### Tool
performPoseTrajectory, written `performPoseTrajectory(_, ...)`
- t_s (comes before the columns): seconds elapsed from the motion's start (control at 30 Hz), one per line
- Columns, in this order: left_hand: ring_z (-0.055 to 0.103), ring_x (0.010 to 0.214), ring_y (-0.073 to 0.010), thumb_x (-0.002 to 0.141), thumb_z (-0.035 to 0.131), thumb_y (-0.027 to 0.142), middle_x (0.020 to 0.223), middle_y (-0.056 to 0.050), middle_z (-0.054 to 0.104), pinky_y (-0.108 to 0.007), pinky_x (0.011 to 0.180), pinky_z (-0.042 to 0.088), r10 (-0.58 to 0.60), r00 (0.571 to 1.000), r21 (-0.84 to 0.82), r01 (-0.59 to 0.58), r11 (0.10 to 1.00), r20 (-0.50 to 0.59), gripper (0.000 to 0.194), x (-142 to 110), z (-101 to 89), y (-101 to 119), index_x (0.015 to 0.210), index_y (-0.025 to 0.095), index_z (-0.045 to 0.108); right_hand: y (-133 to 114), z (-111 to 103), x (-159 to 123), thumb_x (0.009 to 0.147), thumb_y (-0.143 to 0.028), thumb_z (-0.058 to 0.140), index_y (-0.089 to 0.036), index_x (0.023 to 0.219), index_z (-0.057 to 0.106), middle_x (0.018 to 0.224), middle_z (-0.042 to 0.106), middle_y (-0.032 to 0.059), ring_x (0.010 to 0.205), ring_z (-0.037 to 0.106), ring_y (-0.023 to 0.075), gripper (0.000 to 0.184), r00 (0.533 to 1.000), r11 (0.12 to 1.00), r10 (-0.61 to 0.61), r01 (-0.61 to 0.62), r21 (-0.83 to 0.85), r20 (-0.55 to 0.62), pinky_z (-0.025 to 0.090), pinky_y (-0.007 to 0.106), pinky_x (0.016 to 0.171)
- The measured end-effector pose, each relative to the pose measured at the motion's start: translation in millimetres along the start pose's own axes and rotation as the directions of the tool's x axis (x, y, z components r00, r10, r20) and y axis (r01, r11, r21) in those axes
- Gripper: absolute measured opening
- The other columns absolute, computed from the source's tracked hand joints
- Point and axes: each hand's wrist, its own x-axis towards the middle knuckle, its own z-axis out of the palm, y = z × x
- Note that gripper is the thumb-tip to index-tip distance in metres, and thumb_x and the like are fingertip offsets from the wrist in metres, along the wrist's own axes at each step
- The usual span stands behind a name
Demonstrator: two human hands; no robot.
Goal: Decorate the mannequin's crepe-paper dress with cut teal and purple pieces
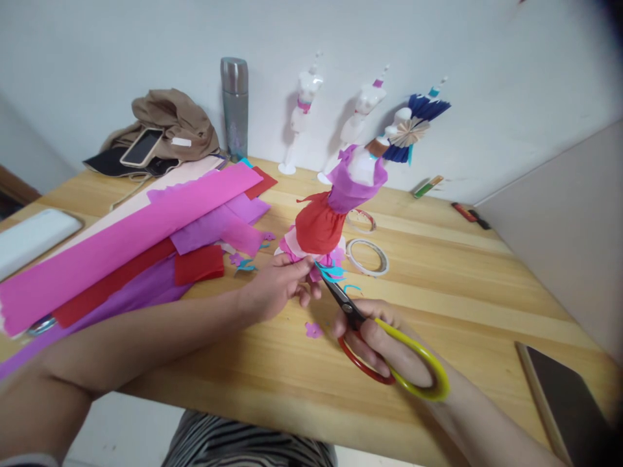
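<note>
My left hand (280, 285) pinches a small piece of teal paper (331, 272) between thumb and fingers. Wrapped around scissors (348, 307) with one yellow and one red handle loop, my right hand (384, 337) holds their dark blades at the teal paper. Just behind both hands stands a small mannequin (363, 167) dressed in a purple paper top (346, 194) and a red paper skirt (318, 224). Pink and purple paper pieces lie around its base, partly hidden by my left hand. A purple paper flower (313, 329) rests on the table between my forearms.
Strips of pink paper (131, 243), red and purple paper cover the left side. Tape rolls (368, 257) lie right of the mannequin. Along the wall stand a thermos (235, 107) and more mannequins (305, 110). A dark flat device (567, 395) lies at right, a phone (141, 148) at back left.
</note>
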Motion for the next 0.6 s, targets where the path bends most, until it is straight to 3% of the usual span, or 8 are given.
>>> performPoseTrajectory(0.3,0.065,0.061,-0.0142,0.076,0.086,0.055,0.075,-0.002,0.064,-0.022,0.046,0.041,0.016,0.999,0.004,-0.016,1.0,0.038,0.047,0.3,-1.0,-0.7,0.084,0.016,0.062,-6.0,2.6,-2.8,0.094,-0.077,0.059,-0.017,0.102,0.069,0.046,0.044,-0.0085,0.039,0.032,0.0075,0.061,1.0,0.999,-0.021,0.021,-0.042,-0.001,0.03,0.024,0.047)
performPoseTrajectory(0.6,0.067,0.064,-0.0159,0.074,0.089,0.054,0.077,-0.002,0.065,-0.023,0.048,0.045,0.031,0.998,-0.041,-0.029,0.999,0.049,0.048,1.7,-2.1,-2.2,0.086,0.015,0.063,-5.9,3.9,-1.4,0.094,-0.075,0.06,-0.017,0.102,0.068,0.052,0.047,-0.0074,0.039,0.034,0.0067,0.059,0.999,0.999,-0.037,0.037,0.001,0.008,0.027,0.022,0.041)
